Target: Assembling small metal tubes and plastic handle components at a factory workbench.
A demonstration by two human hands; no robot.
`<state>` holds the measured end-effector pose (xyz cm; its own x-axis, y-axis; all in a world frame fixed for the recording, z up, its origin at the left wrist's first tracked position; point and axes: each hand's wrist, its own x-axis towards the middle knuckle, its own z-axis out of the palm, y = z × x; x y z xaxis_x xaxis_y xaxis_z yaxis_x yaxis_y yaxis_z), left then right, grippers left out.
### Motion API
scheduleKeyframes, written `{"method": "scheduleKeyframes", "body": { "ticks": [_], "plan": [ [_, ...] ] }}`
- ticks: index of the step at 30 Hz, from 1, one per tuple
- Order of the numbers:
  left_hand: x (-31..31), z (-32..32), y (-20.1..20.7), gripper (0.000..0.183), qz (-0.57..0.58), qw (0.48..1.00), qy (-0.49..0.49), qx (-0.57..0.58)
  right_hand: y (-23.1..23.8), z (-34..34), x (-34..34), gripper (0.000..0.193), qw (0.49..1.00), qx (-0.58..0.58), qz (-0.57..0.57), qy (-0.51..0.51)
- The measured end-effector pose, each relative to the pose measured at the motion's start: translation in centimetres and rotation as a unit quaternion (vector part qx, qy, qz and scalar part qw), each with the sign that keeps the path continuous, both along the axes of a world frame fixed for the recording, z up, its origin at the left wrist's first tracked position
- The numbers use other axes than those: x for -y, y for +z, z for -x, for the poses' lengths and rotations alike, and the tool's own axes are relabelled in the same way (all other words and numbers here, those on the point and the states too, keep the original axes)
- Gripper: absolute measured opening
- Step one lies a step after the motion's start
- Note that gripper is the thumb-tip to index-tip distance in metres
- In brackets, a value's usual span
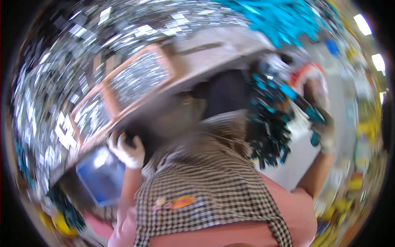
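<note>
My left hand, in a white glove, is at the table's front edge. Its fingers are apart and slightly curled, and I see nothing in them. Out to the right, my gloved right hand is closed on a long black-and-teal handle-like piece; motion blur hides its exact kind. Beside that hand lies a heap of similar black-and-teal pieces. Beyond the left hand, a wooden-framed tray with two compartments holds many small shiny metal pieces.
Loose silvery metal pieces cover much of the table at left and far side. A teal heap lies at the far right. A blue bin is below the left hand. Another person is close by at the right.
</note>
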<state>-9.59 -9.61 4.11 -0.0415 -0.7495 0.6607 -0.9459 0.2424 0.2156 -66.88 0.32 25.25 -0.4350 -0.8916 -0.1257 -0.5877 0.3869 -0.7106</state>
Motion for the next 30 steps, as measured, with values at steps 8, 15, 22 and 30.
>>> {"method": "scheduleKeyframes", "body": {
  "ticks": [8, 15, 22, 30],
  "plan": [
    [1.1, 7.5, -0.4, 0.048, -0.048, 0.976, -0.208, -0.032, 3.3, 2.0, -5.5, 0.051, 0.981, -0.025, -0.173, -0.082],
    [1.2, 6.6, 0.6, 0.044, -0.085, 0.983, -0.165, -0.006, -7.7, 4.5, -1.9, 0.04, 0.962, -0.093, -0.252, -0.042],
    [-1.2, 3.9, 1.3, 0.041, -0.212, 0.975, -0.063, 0.004, -40.5, 14.8, 0.4, 0.029, 0.823, -0.338, -0.367, 0.27],
    [-10.7, -2.2, -1.4, 0.046, -0.166, 0.972, 0.166, -0.018, -39.3, 18.1, 2.4, 0.038, 0.828, -0.147, -0.487, 0.235]
  ]
}}
